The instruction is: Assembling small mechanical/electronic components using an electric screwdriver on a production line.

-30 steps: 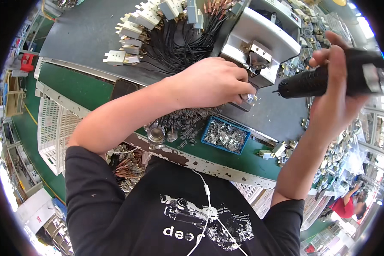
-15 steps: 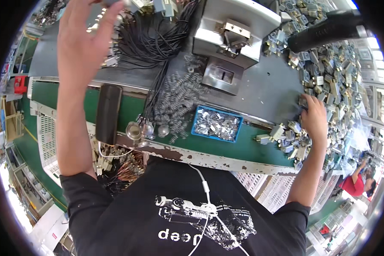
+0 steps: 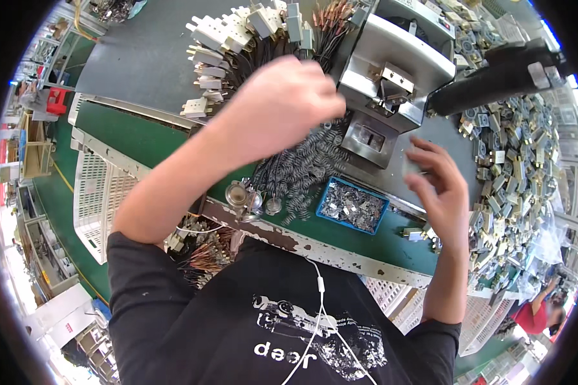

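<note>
Above the heap of small coil springs (image 3: pixel 302 163) hangs my left hand (image 3: pixel 286 102), blurred, its fingers curled in; whatever they may hold is hidden. Black cables and grey-white plug parts (image 3: pixel 225 38) lie beyond that hand. My right hand (image 3: pixel 442 192) is over the grey worktop, right of a metal press fixture (image 3: pixel 369 140), with thumb and fingers curved but apart. Nothing I can make out sits between them. Closer to me stands a blue tray (image 3: pixel 380 221) of small metal pieces.
The press machine (image 3: pixel 398 48) and a black tube (image 3: pixel 488 80) rise at the back. A large pile of plug housings (image 3: pixel 514 186) covers the right side. Round metal cups (image 3: pixel 241 196) sit by the chipped table edge. White crates and a person in red (image 3: pixel 532 317) appear beyond.
My left hand has come from the far-left plug parts rightward and nearer, over the springs. My right hand has left the housing pile, moving left toward the fixture. The whole view has shifted.
</note>
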A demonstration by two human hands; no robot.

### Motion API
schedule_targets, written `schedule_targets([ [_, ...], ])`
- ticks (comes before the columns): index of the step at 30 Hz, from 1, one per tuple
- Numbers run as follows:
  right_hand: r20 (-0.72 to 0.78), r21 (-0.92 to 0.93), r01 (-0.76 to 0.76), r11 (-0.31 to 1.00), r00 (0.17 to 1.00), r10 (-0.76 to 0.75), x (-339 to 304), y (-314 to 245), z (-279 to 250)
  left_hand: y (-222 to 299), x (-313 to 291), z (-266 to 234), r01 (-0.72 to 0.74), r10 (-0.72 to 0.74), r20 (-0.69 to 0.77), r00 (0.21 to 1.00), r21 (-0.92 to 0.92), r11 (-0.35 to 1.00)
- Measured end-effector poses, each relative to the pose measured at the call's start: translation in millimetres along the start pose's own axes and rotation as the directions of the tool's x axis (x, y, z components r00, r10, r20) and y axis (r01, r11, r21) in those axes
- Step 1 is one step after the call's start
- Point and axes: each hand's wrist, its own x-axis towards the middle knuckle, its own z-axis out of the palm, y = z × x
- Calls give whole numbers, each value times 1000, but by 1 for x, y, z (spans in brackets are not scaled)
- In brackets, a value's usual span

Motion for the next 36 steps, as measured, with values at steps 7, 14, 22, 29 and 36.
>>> schedule_targets([
  [7, 10, -493, 124, 861, 990, -138, 25, 8, 34, 2, -3, 30, -67, 58, 213, 975, 35, 997],
  [14, -72, -563, 79, 822, 987, -144, 25, 19, 49, -9, -6, 12, 22, -8, 174, 985, -78, 997],
  [22, -91, -565, 106, 818, 978, -190, 21, 22, 53, -6, -3, 11, 118, -90, 118, 989, -267, 956],
  [29, -131, -136, 174, 975, 973, -192, 42, -25, 68, -2, 2, -5, 344, -276, 211, 938, -684, 644],
  [36, -187, -105, 232, 967, 951, -248, 56, -29, 72, -6, 4, -17, 397, -346, 256, 903, -804, 442],
])
